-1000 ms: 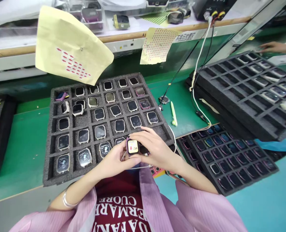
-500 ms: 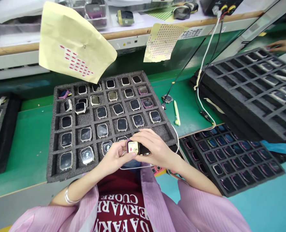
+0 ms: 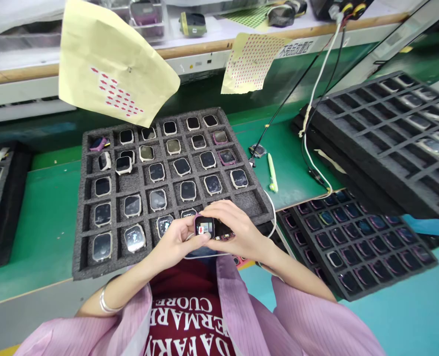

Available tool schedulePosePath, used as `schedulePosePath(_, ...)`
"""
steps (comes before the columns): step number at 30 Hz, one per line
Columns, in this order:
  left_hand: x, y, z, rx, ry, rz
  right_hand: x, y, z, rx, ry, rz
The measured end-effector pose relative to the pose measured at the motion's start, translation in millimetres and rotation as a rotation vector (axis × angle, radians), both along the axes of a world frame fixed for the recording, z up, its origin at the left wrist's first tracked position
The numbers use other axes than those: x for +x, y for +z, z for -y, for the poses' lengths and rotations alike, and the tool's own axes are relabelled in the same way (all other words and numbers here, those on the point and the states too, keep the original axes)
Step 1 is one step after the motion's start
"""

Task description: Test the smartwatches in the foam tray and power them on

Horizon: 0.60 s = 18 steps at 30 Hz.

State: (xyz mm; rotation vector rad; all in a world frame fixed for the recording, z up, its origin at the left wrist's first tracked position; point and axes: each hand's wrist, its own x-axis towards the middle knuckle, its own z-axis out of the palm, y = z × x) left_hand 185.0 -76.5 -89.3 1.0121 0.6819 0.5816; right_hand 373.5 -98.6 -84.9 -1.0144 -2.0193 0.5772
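Observation:
A purple-framed smartwatch [image 3: 199, 225] without a strap is between my two hands, low over the near edge of a grey foam tray [image 3: 125, 184]. My left hand [image 3: 177, 241] pinches its left side, with the thumb along the bottom edge. My right hand [image 3: 238, 228] curls round the right side, fingers over the top. The screen is mostly dark, with a small bright patch and a red arrow mark low on it. Watches with pale and purple frames lie in the tray's compartments. Small parts under my right palm are too small to name.
More foam trays stand at the left [image 3: 10, 207] and stacked at the right [image 3: 368, 143]; a lower tray [image 3: 356, 247] holds dark watches. A green pen [image 3: 272, 173] and a white cable [image 3: 318, 84] lie right of the middle tray. Yellow paper [image 3: 111, 64] hangs from the shelf.
The watch's screen has turned from a bright yellow display with digits to a mostly dark one. My hands have hardly moved. Another person's hand at the far right has left the view.

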Motion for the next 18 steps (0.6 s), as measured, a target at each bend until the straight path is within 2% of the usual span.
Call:
schedulePosePath(9, -1, 2.1, 1, 0.021, -0.024, 0.012, 4, 9.5, 6, -0.27, 0.071, -0.195)
schedulePosePath(13, -1, 0.1, 3, 0.002, -0.071, 0.033, 4, 9.5, 8, -0.336, 0.051, -0.303)
schedulePosePath(18, 0, 0.1, 4, 0.012, -0.056, 0.009, -2, 6.2, 11, -0.341, -0.024, -0.362)
